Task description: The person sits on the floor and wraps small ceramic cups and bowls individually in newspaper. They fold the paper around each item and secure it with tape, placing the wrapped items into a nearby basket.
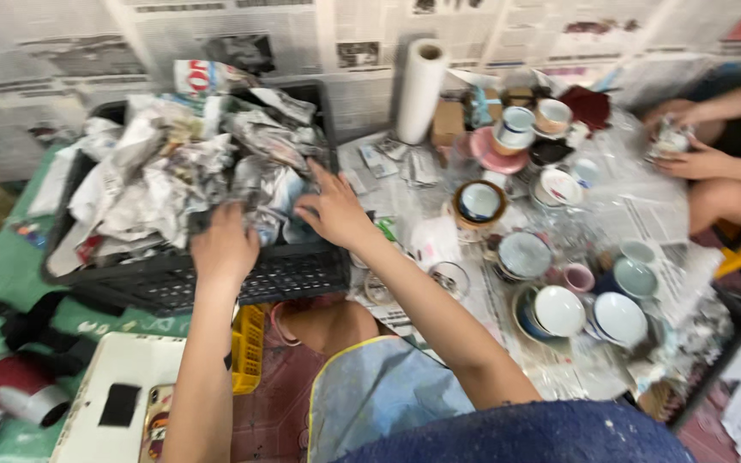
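- Basically, both hands are in the black crate (216, 279), which is piled with crumpled newspaper (173, 163).
- Left hand (225, 244) is curled on a wad; right hand (332, 210) lies flat, fingers spread, gripping nothing.
- Paper's probably light, soft and squashy, so grab a bunch anywhere.

Paper towel roll (420, 90) upright; bowls (559, 310), cups (516, 129) w/ co-worker's hands (688, 150).

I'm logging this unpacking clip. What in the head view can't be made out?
- Left hand: fingertips buried in crumpled newspaper; its grip is unclear.
- Black crate: contents beneath the paper hidden.
- Other person's hands: the small item they hold is blurred.
- Right hand: lies on the paper; anything under its palm is hidden.
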